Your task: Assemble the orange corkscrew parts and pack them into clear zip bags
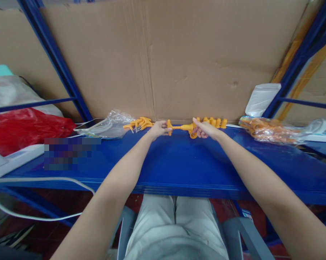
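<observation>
Both my hands reach to the back of a blue shelf (179, 162). My left hand (159, 129) is closed on one end of an orange plastic piece (180, 127) with a thin ribbed middle. My right hand (203, 129) is closed on its other, thicker end, which has a ring-shaped part below. A loose pile of similar orange parts (138, 124) with a small metal chain lies just left of my left hand. A row of orange parts (215, 122) stands just right of my right hand.
A cardboard sheet (179, 61) backs the shelf. A clear plastic bag (113, 124) and a phone (88, 124) lie at left, beside a red bag (22, 128). A bag of orange parts (271, 130) and a white bag (261, 99) sit at right. White cable (44, 180) hangs lower left.
</observation>
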{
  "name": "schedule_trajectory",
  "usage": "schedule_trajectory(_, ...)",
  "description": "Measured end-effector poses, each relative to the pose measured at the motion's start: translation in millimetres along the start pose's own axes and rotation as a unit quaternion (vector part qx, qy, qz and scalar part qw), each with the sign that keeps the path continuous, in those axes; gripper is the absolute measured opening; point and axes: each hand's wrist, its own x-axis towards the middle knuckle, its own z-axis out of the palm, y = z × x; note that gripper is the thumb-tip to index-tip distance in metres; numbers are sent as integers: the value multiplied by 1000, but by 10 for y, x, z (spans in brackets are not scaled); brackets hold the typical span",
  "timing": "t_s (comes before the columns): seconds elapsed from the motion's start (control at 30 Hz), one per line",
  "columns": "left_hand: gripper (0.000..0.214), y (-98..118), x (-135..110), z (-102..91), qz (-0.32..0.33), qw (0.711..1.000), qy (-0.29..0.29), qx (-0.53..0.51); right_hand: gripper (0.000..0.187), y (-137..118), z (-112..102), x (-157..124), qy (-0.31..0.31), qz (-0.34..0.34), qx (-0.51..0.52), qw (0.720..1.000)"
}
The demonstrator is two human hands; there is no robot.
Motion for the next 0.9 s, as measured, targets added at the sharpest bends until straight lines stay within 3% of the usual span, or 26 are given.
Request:
schedule_trajectory(0.17,19,3,-18,-28,-12,1000,15,2,68,-8,-123,25,122,-12,9,992)
schedule_trajectory(0.4,19,0,-8,-75,-36,999,12,24,58,23,-145,46,123,-16,-17,992)
schedule_trajectory(0.53,4,57,66,-76,-61,993,81,56,48,22,-115,29,116,-20,-47,992)
schedule_trajectory(0.67,15,109,202,7,-86,981,151,86,44,52,-103,33,113,-22,-72,991)
schedule_trajectory(0.8,24,115,384,142,-99,957,161,220,42,107,-114,63,109,-13,-94,989)
schedule_trajectory(0.9,20,100,536,232,-105,923,96,357,41,132,-134,74,106,-14,-115,988)
